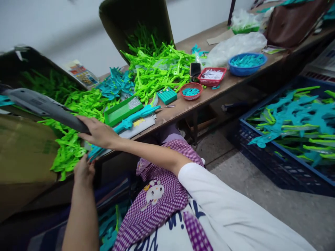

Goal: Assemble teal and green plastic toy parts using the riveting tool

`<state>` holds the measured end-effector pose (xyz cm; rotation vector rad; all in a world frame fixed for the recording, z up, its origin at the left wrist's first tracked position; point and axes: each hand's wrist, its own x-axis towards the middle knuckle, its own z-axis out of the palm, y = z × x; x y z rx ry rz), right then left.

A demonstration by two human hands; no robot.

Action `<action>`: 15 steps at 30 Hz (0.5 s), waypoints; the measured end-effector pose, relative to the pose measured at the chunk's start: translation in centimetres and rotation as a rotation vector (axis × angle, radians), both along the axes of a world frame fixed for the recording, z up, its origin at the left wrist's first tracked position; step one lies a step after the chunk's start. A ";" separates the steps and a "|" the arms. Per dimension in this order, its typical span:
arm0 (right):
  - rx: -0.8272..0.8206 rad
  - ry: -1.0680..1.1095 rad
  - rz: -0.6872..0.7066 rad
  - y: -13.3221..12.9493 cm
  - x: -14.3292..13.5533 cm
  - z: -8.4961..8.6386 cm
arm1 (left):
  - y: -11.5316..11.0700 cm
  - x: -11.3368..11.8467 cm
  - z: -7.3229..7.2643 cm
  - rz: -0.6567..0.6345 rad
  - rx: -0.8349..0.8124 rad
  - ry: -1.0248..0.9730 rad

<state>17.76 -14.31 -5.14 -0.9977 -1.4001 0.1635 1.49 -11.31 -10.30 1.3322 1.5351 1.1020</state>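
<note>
My right hand (98, 132) is wrapped round the end of a long dark grey tool, which looks like an electric screwdriver (44, 104); its body slants up to the left. Below it, at the table's front edge, my left hand (85, 170) pinches a blue plastic part (96, 152). The tool's tip is hidden by my right hand. Bright green plastic parts (68, 150) lie heaped beside both hands. A longer blue plastic piece (136, 116) rests to the right, near a green tray (111, 122) with small metal bits in it.
Two tipped bins (113, 21) spill green parts on the table. Further right are a teal box (166, 95), red baskets (191, 98), a phone (195, 69) and a blue basin (247, 72). A cardboard box (23, 153) stands left. A blue crate (277, 158) of parts sits on the floor.
</note>
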 end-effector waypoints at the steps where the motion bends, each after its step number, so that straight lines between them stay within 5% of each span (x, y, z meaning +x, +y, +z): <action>1: -0.006 -0.025 0.008 -0.1 -0.3 -0.1 | 0.3 -0.4 -0.4 0.041 0.008 -0.044; 15: -0.069 -0.044 0.099 -0.4 -0.8 -1.1 | 2.5 -2.0 -2.1 0.112 -0.012 -0.279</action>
